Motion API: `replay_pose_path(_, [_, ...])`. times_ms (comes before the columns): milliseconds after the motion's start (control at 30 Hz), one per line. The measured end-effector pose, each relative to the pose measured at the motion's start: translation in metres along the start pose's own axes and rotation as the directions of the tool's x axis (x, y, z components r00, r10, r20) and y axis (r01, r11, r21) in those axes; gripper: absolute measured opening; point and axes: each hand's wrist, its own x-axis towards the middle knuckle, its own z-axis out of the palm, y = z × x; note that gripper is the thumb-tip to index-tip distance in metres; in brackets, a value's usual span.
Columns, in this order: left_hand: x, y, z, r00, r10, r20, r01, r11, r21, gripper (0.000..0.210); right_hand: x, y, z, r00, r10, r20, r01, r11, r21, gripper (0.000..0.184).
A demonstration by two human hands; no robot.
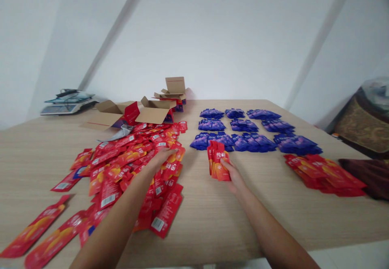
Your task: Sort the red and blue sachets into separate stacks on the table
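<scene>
Several red-and-orange pouches are gathered in a small stack in my right hand, raised over the middle of the table with their printed fronts toward me. My left hand is at the right side of a large loose heap of red pouches. Its fingers are closed on the upper part of one red pouch, which lies against the others. Some pouches in the heap show barcodes, others orange fruit pictures.
Groups of blue-purple pouches lie in rows beyond my right hand. A red pouch stack is at the right, beside a dark brown cloth. Open cardboard boxes and a scale stand at the back left.
</scene>
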Motion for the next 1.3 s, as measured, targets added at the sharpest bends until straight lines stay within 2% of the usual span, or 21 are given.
replay_pose_path(33, [0.001,0.0,0.003,0.998,0.002,0.056,-0.006,0.998,0.058,0.032,0.0,0.0,0.0,1.0,-0.001,0.008,0.001,1.0,-0.002,0.04])
replay_pose_path(100, [0.003,-0.004,0.005,0.993,0.074,0.09,-0.099,0.94,0.326,0.035,0.0,0.0,0.0,1.0,-0.009,0.012,0.009,1.0,-0.004,0.039])
replay_pose_path(133, [0.004,-0.008,0.004,0.989,0.133,0.068,-0.149,0.864,0.482,0.034,0.0,0.0,-0.001,1.0,-0.01,0.008,0.01,1.0,-0.004,0.039])
replay_pose_path(200, [0.005,-0.017,0.002,0.979,0.198,0.055,-0.175,0.659,0.732,0.028,0.002,0.001,-0.002,1.0,-0.002,-0.002,0.002,1.0,-0.002,0.038])
replay_pose_path(233, [0.004,-0.022,0.001,0.977,0.202,0.064,-0.17,0.57,0.804,0.029,0.002,0.001,-0.003,1.0,0.002,-0.005,-0.002,1.0,0.002,0.037])
replay_pose_path(300, [-0.001,-0.03,0.002,0.978,0.187,0.093,-0.17,0.456,0.874,0.033,0.003,0.002,-0.003,1.0,0.009,-0.001,-0.009,1.0,0.012,0.037])
replay_pose_path(400, [-0.008,-0.034,0.009,0.974,0.184,0.133,-0.196,0.388,0.9,0.02,0.003,0.003,-0.003,1.0,0.011,0.008,-0.012,0.999,0.031,0.037])
replay_pose_path(533, [-0.008,-0.022,0.011,0.977,0.178,0.115,-0.175,0.366,0.914,0.023,0.003,0.003,-0.005,1.0,0.018,0.01,-0.019,0.999,0.036,0.036])
replay_pose_path(600, [-0.004,-0.011,0.007,0.97,0.234,0.066,-0.159,0.408,0.899,0.027,0.003,0.003,-0.006,1.0,0.008,0.01,-0.008,0.999,0.037,0.036])
replay_pose_path(633, [-0.001,-0.005,0.005,0.96,0.28,0.028,-0.159,0.459,0.874,0.028,0.004,0.003,-0.006,1.0,0.003,0.008,-0.003,0.999,0.038,0.036])
replay_pose_path(700, [0.004,0.007,0.001,0.933,0.357,-0.05,-0.199,0.623,0.756,0.024,0.004,0.002,-0.006,1.0,-0.002,-0.001,0.002,0.999,0.037,0.037])
replay_pose_path(767, [0.008,0.017,0.002,0.936,0.343,-0.082,-0.254,0.818,0.517,0.016,0.004,0.002,-0.006,1.0,-0.005,-0.005,0.005,0.999,0.038,0.037])
replay_pose_path(800, [0.009,0.02,0.005,0.952,0.3,-0.061,-0.258,0.892,0.37,0.014,0.003,0.001,-0.005,1.0,-0.007,0.001,0.007,0.999,0.039,0.037])
replay_pose_path(867, [0.009,0.023,0.014,0.98,0.193,0.042,-0.197,0.972,0.128,0.012,0.002,0.0,-0.005,1.0,-0.01,0.02,0.009,0.999,0.047,0.037])
replay_pose_path(933, [0.007,0.024,0.026,0.982,0.103,0.159,-0.113,0.992,0.053,0.012,0.001,-0.001,-0.005,0.999,-0.01,0.03,0.008,0.998,0.058,0.036])
replay_pose_path(1033, [0.005,0.024,0.037,0.97,0.036,0.241,-0.067,0.99,0.122,0.014,0.002,-0.001,-0.005,1.0,-0.008,0.017,0.007,0.998,0.068,0.036])
replay_pose_path(1133, [0.003,0.024,0.04,0.954,0.013,0.298,-0.108,0.947,0.303,0.02,0.003,-0.001,-0.006,1.0,-0.004,0.022,0.002,0.997,0.076,0.036])
replay_pose_path(1200, [0.0,0.02,0.042,0.942,0.008,0.337,-0.191,0.836,0.514,0.027,0.003,-0.002,-0.005,0.999,-0.007,0.032,0.004,0.997,0.079,0.035])
replay_pose_path(1300, [-0.012,0.009,0.051,0.928,0.042,0.37,-0.332,0.541,0.773,0.054,0.002,-0.002,-0.003,1.0,-0.004,0.029,0.002,0.996,0.088,0.034])
